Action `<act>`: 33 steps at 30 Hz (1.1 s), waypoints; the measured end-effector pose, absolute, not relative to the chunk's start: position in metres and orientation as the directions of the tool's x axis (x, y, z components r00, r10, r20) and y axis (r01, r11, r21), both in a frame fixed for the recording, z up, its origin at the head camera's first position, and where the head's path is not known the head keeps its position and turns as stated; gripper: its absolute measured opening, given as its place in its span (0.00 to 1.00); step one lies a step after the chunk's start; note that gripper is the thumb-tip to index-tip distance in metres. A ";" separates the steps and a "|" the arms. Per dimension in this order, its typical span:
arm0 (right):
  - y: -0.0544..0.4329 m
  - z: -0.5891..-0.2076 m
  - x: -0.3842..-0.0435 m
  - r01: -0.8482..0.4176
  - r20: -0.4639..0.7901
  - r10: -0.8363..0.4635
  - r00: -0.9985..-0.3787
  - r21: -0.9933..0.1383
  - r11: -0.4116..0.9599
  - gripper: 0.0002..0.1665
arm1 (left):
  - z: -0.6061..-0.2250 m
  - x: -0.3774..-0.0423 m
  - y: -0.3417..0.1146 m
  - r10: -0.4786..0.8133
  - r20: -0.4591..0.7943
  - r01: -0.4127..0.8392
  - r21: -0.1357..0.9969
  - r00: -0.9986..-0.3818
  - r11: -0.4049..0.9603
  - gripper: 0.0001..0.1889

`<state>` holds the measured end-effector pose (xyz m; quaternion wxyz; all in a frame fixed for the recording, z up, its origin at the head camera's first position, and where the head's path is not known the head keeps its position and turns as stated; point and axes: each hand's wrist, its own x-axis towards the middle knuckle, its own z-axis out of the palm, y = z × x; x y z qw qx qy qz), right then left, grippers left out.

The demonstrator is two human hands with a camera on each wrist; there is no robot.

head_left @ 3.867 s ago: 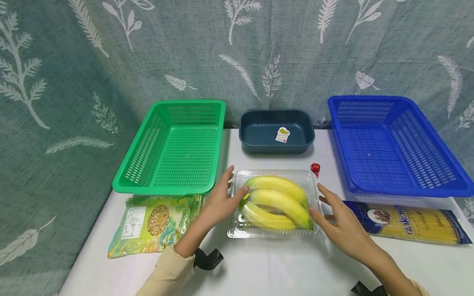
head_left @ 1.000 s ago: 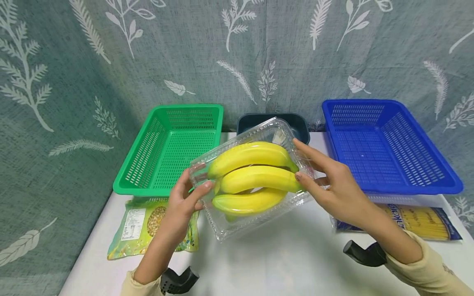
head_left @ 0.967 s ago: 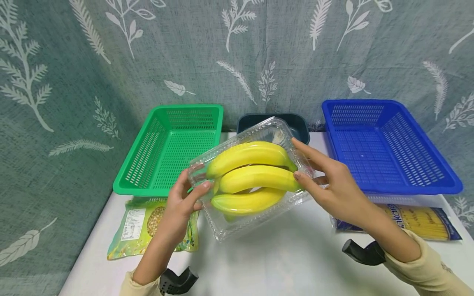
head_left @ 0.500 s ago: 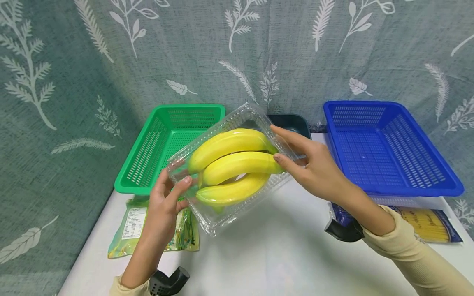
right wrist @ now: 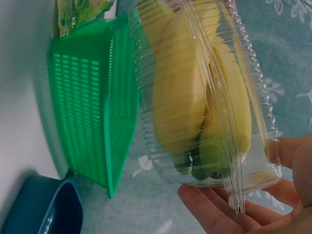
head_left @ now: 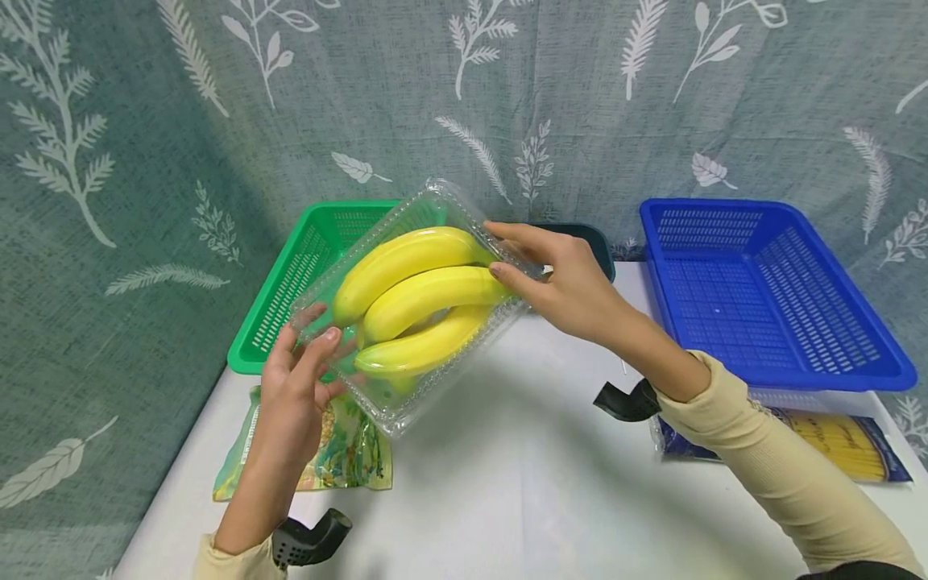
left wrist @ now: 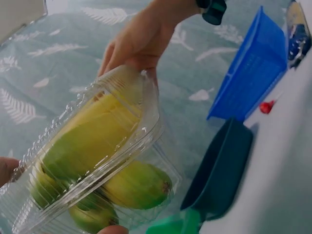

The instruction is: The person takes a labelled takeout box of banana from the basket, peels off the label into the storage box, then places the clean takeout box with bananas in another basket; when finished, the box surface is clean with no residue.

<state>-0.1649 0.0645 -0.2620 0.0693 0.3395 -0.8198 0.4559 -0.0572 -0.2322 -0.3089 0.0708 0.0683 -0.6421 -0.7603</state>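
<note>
A clear plastic clamshell box (head_left: 395, 407) with several yellow bananas (head_left: 428, 298) inside is held up above the table, tilted with its right end higher. My left hand (head_left: 293, 395) grips its left end, thumb on top and fingers showing through the plastic below. At the opposite end my right hand (head_left: 573, 282) pinches the edge between thumb and fingers. The box overlaps the green basket (head_left: 271, 298) in the head view. From the right wrist view, the box (right wrist: 195, 97) looks closed, its rims meeting along the side.
A blue basket (head_left: 761, 306) stands at the right, with a spaghetti pack (head_left: 841, 443) in front of it. The dark teal bin (head_left: 598, 246) at the back is partly hidden. A green food bag (head_left: 355, 451) lies front left. Near the blue basket is a red lollipop (left wrist: 266, 107).
Both hands took hold of the banana box, lifted it off the table and tilted it. In the last second it moved left and up, over toward the green basket.
</note>
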 end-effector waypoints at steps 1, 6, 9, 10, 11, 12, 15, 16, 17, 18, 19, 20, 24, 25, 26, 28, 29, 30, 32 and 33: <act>0.061 -0.261 -0.168 -0.619 0.421 -0.498 -0.759 -0.703 0.350 0.28 | -0.309 -0.058 -0.234 -0.198 -0.010 0.024 0.985 -0.980 -0.171 0.26; 0.047 -0.257 -0.180 -0.600 0.386 -0.510 -0.768 -0.713 0.363 0.27 | -0.308 -0.059 -0.243 -0.218 -0.002 0.041 0.981 -0.976 -0.192 0.26; 0.038 -0.254 -0.186 -0.600 0.382 -0.514 -0.768 -0.709 0.371 0.27 | -0.308 -0.060 -0.248 -0.232 -0.006 0.044 0.977 -0.973 -0.209 0.28; 0.035 -0.253 -0.188 -0.601 0.381 -0.516 -0.768 -0.707 0.373 0.27 | -0.307 -0.060 -0.249 -0.237 -0.007 0.045 0.976 -0.972 -0.214 0.28; 0.032 -0.252 -0.190 -0.600 0.377 -0.517 -0.769 -0.705 0.378 0.27 | -0.307 -0.060 -0.251 -0.242 -0.010 0.045 0.975 -0.970 -0.220 0.28; 0.029 -0.251 -0.192 -0.601 0.376 -0.519 -0.768 -0.702 0.382 0.27 | -0.306 -0.060 -0.252 -0.249 -0.013 0.044 0.974 -0.968 -0.222 0.28; 0.021 -0.249 -0.199 -0.604 0.370 -0.526 -0.766 -0.693 0.393 0.26 | -0.305 -0.061 -0.255 -0.270 -0.026 0.038 0.973 -0.963 -0.230 0.29; 0.018 -0.249 -0.202 -0.605 0.369 -0.528 -0.765 -0.692 0.394 0.26 | -0.304 -0.062 -0.256 -0.277 -0.034 0.034 0.971 -0.960 -0.238 0.28; 0.015 -0.249 -0.204 -0.606 0.368 -0.530 -0.764 -0.691 0.393 0.26 | -0.304 -0.063 -0.257 -0.281 -0.043 0.031 0.967 -0.959 -0.253 0.29; 0.013 -0.249 -0.207 -0.610 0.370 -0.533 -0.761 -0.689 0.392 0.26 | -0.304 -0.064 -0.258 -0.284 -0.051 0.028 0.963 -0.957 -0.267 0.29; 0.010 -0.249 -0.210 -0.611 0.368 -0.538 -0.758 -0.689 0.390 0.26 | -0.303 -0.065 -0.259 -0.287 -0.060 0.024 0.959 -0.956 -0.283 0.29; 0.008 -0.249 -0.213 -0.613 0.368 -0.543 -0.755 -0.688 0.387 0.25 | -0.303 -0.066 -0.260 -0.290 -0.070 0.021 0.954 -0.954 -0.298 0.29; 0.000 -0.249 -0.223 -0.612 0.350 -0.573 -0.741 -0.704 0.360 0.25 | -0.304 -0.069 -0.266 -0.301 -0.093 0.016 0.940 -0.949 -0.341 0.29; -0.002 -0.249 -0.225 -0.610 0.344 -0.582 -0.737 -0.709 0.354 0.24 | -0.304 -0.069 -0.268 -0.304 -0.094 0.018 0.938 -0.948 -0.346 0.29; -0.003 -0.248 -0.227 -0.607 0.336 -0.591 -0.733 -0.716 0.345 0.24 | -0.305 -0.070 -0.269 -0.307 -0.094 0.021 0.936 -0.947 -0.352 0.29; -0.007 -0.247 -0.232 -0.597 0.316 -0.608 -0.728 -0.729 0.336 0.24 | -0.305 -0.070 -0.273 -0.311 -0.092 0.027 0.933 -0.946 -0.358 0.29; -0.009 -0.246 -0.234 -0.591 0.308 -0.616 -0.725 -0.737 0.328 0.25 | -0.305 -0.070 -0.275 -0.312 -0.090 0.031 0.931 -0.946 -0.364 0.29; -0.011 -0.245 -0.236 -0.583 0.296 -0.622 -0.725 -0.745 0.325 0.25 | -0.304 -0.071 -0.277 -0.314 -0.090 0.033 0.930 -0.945 -0.367 0.28; -0.016 -0.243 -0.239 -0.567 0.283 -0.629 -0.724 -0.764 0.310 0.26 | -0.304 -0.072 -0.282 -0.315 -0.094 0.036 0.923 -0.944 -0.383 0.26; -0.018 -0.242 -0.241 -0.560 0.279 -0.629 -0.725 -0.771 0.303 0.26 | -0.304 -0.074 -0.284 -0.319 -0.095 0.036 0.923 -0.943 -0.382 0.24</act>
